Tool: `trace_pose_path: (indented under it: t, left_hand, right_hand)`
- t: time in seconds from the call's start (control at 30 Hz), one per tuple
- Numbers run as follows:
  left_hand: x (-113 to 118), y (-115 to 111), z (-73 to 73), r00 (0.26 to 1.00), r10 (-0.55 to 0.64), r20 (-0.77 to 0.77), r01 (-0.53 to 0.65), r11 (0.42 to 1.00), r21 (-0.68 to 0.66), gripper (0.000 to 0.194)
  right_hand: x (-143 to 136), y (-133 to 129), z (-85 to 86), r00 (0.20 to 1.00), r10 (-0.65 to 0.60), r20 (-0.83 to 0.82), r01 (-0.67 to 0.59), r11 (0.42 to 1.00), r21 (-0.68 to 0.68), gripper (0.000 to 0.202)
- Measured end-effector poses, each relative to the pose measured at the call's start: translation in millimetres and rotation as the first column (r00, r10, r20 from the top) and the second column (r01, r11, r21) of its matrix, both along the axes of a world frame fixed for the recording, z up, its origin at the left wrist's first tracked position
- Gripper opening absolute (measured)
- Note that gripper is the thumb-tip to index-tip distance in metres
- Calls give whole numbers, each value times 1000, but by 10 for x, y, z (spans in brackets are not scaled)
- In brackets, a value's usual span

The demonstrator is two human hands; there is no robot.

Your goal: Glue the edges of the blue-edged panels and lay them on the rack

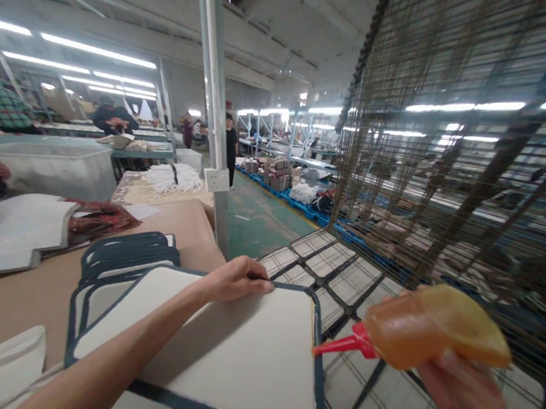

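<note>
The white panel (231, 358), a rounded-corner fabric piece with a dark blue binding around its edge, lies on the brown tabletop (19, 296) at its near right corner and hangs a little over the side. All other places are given from this panel. Right of it and lower stands a wire rack (349, 274) with flat white pieces resting in its squares, and further right a tall frame of metal rods (466, 145) rises. Behind the panel a stack of similar bound pieces (129, 252) lies, with grey sheets (17, 231) further back to the left.

The left hand (234, 279) rests flat on the far edge of the panel, fingers together, pressing it down. The right hand (460, 383) is closed around an orange squeeze bottle (432, 327), just right of the panel. Its red nozzle (339, 345) points at the binding on the right edge and seems to touch it.

To do this step well, I judge the left hand should keep the panel fixed, and the nozzle should follow the seam line closely with light, even pressure, so the liquid stays in a thin line and does not run onto the white face.
</note>
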State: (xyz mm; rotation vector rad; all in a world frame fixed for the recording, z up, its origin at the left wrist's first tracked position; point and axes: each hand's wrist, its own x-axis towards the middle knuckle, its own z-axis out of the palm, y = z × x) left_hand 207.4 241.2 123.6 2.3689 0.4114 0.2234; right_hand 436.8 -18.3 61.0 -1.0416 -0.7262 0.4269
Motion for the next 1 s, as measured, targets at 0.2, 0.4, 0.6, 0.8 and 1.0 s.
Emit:
trace_pose_path:
  t: [0.2, 0.4, 0.6, 0.8, 1.0]
  left_hand:
    - [7, -18, 46, 999, 40, -9, -40, 999, -10, 36]
    - [-6, 21, 23, 998, 67, -9, -67, 998, -5, 35]
    - [-16, 70, -6, 997, 76, 28, -75, 997, -16, 36]
    - [-39, 104, -4, 990, 130, 47, -130, 991, -11, 34]
    - [-71, 138, -26, 978, 205, 44, -203, 979, -30, 36]
  right_hand:
    - [-1, 13, -27, 996, 53, -66, -47, 995, 89, 51]
    - [-112, 7, 30, 997, -4, -79, 7, 999, 36, 60]
    - [-239, -72, 105, 987, -9, -160, -1, 998, -60, 59]
    - [-271, -84, 106, 996, -74, -48, 70, 994, -85, 55]
    - [-262, -50, 43, 995, -90, 32, 92, 995, -41, 48]
